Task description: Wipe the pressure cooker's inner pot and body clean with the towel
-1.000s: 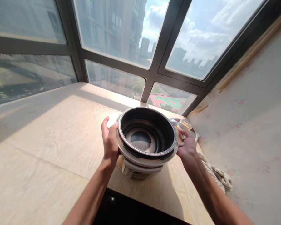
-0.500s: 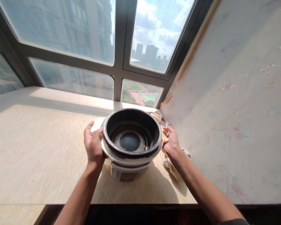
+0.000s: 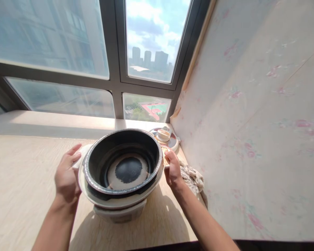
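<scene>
Between my two hands is a pale electric cooker (image 3: 120, 215), seen from above without a lid on it. A dark inner pot (image 3: 96, 160) with a worn, patchy bottom sits inside. My left hand (image 3: 68, 174) is closed around the white handle (image 3: 82, 156) on the left side, thumb towards the rim. On the opposite side my right hand (image 3: 173, 167) grips the other handle (image 3: 165, 152), its fingers partly hidden beneath. The cooker leans a little, and its shadow falls on the sill in front and to the right.
Behind the right handle, a round lid (image 3: 174, 142) with a knob-like part lies by the wall. A crumpled cloth (image 3: 193, 178) rests along the flower-patterned wall (image 3: 251, 139). The pale sill (image 3: 28, 167) runs left under framed windows (image 3: 115, 69).
The cooker and both hands have shifted left and nearer in view, and the cooker looks larger and more tilted. More of the lid and cloth now shows. The camera has turned somewhat.
</scene>
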The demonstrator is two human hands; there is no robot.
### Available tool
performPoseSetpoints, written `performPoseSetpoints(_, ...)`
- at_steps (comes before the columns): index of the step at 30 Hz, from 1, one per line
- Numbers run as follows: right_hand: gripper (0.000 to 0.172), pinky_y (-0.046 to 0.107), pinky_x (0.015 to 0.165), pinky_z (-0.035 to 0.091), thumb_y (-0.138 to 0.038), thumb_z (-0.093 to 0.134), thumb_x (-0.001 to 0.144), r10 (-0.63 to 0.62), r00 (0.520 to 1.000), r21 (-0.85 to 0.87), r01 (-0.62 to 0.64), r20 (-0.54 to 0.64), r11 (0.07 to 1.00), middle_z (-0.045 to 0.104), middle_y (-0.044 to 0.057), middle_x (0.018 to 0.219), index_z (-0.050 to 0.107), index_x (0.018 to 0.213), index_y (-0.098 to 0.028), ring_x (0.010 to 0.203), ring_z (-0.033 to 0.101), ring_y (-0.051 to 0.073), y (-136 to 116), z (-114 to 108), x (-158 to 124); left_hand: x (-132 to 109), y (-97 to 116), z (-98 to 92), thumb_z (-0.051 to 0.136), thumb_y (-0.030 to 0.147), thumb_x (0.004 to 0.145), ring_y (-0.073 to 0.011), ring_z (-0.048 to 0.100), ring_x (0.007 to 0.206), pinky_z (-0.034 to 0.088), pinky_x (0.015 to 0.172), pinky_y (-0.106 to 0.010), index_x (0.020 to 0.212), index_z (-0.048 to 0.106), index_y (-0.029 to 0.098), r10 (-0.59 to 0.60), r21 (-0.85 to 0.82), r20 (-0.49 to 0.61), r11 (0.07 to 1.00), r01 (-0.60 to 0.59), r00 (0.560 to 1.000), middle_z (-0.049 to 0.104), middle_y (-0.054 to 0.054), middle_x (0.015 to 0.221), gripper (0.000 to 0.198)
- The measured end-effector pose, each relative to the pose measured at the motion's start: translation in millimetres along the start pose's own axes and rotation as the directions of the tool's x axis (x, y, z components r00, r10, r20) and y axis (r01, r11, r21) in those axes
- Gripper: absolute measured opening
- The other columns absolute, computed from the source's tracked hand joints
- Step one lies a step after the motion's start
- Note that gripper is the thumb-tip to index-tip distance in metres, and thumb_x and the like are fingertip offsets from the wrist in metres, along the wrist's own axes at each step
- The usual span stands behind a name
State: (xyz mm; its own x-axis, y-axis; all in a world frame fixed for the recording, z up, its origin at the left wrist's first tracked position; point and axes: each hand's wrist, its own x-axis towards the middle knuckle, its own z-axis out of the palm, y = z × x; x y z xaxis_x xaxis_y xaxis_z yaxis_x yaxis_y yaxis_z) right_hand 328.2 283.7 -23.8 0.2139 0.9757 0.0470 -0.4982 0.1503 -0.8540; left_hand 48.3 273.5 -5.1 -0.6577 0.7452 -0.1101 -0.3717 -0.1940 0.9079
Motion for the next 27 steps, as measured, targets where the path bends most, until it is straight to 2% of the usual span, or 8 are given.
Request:
performPoseSetpoints(3, 0.026, 0.032, 0.083, 0.049, -0.035, 0.068, 0.075, 0.035, 0.998, 0.054, -0.037, 0.044, 0.998, 0.065, -0.002, 0.087, 0.065, 0.097, -0.020, 0.085, 0.058, 0.019, 2.4, -2.0, -2.0, -3.9, -6.7, -4.0, 0.062, 0.022, 0.078, -0.0164, 0.066, 0.084, 0.054, 0.077, -0.025, 0.117, 0.071, 0.019, -0.005, -0.033, 0.045, 0.999, 0.006, 0.999, 0.072, -0.004, 0.103, 0.041)
performPoseSetpoints(5, 0.030, 0.034, 0.085, 0.050, -0.036, 0.068, 0.077, 0.049, 0.996, 0.069, -0.054, 0.068, 0.996, 0.068, -0.001, 0.092, 0.065, 0.102, -0.021, 0.089, 0.061, 0.021, 2.3, -2.8, -2.9, -5.3, -9.9, -6.6, 0.063, 0.027, 0.079, -0.0160, 0.066, 0.087, 0.053, 0.077, -0.022, 0.114, 0.072, 0.020, -0.003, -0.010, 0.081, 1.000, 0.004, 0.997, 0.072, -0.003, 0.105, 0.037)
performPoseSetpoints(8, 0.039, 0.036, 0.089, 0.050, -0.037, 0.069, 0.078, 0.070, 0.995, 0.089, -0.076, 0.069, 0.993, 0.071, 0.001, 0.103, 0.066, 0.114, -0.022, 0.096, 0.064, 0.023, 0.5, -1.9, -4.7, -7.8, -9.4, -7.1, 0.065, 0.032, 0.075, -0.0188, 0.065, 0.084, 0.054, 0.074, -0.027, 0.109, 0.070, 0.020, -0.018, -0.041, 0.123, 0.999, 0.023, 0.992, 0.071, -0.003, 0.099, 0.037)
performPoseSetpoints(14, 0.056, 0.038, 0.095, 0.051, -0.038, 0.073, 0.077, 0.128, 0.989, 0.141, -0.138, 0.075, 0.980, 0.072, 0.004, 0.113, 0.063, 0.129, -0.022, 0.107, 0.065, 0.026, -1.2, -0.3, -8.6, -13.5, -3.4, -3.5, 0.071, 0.035, 0.063, -0.0251, 0.067, 0.086, 0.056, 0.074, -0.035, 0.105, 0.067, 0.020, -0.058, -0.083, 0.108, 0.994, 0.067, 0.993, 0.072, -0.003, 0.096, 0.045)
performPoseSetpoints(18, 0.057, 0.042, 0.098, 0.051, -0.041, 0.075, 0.076, 0.141, 0.986, 0.146, -0.153, 0.090, 0.977, 0.071, 0.005, 0.120, 0.063, 0.129, -0.023, 0.113, 0.064, 0.029, 1.0, -3.3, -7.7, -12.8, -5.2, -6.6, 0.075, 0.044, 0.060, -0.0278, 0.067, 0.094, 0.055, 0.079, -0.036, 0.108, 0.066, 0.022, -0.071, -0.070, 0.116, 0.994, 0.080, 0.991, 0.072, -0.004, 0.100, 0.053)
performPoseSetpoints(23, 0.056, 0.044, 0.102, 0.050, -0.042, 0.076, 0.076, 0.139, 0.985, 0.118, -0.150, 0.099, 0.982, 0.071, 0.005, 0.121, 0.066, 0.128, -0.023, 0.114, 0.065, 0.030, 1.1, -3.4, -6.7, -13.1, -8.0, -10.2, 0.075, 0.048, 0.064, -0.0258, 0.066, 0.097, 0.053, 0.079, -0.033, 0.115, 0.064, 0.023, -0.092, -0.068, 0.135, 0.992, 0.102, 0.986, 0.071, -0.002, 0.103, 0.058)
performPoseSetpoints(27, 0.049, 0.043, 0.103, 0.050, -0.047, 0.076, 0.078, 0.122, 0.984, 0.066, -0.131, 0.131, 0.989, 0.072, 0.005, 0.119, 0.070, 0.120, -0.023, 0.114, 0.065, 0.029, -1.2, -9.2, -4.2, -11.6, -11.1, -15.9, 0.074, 0.051, 0.066, -0.0263, 0.065, 0.099, 0.051, 0.083, -0.034, 0.115, 0.064, 0.022, -0.069, -0.060, 0.134, 0.995, 0.078, 0.989, 0.071, -0.003, 0.105, 0.058)
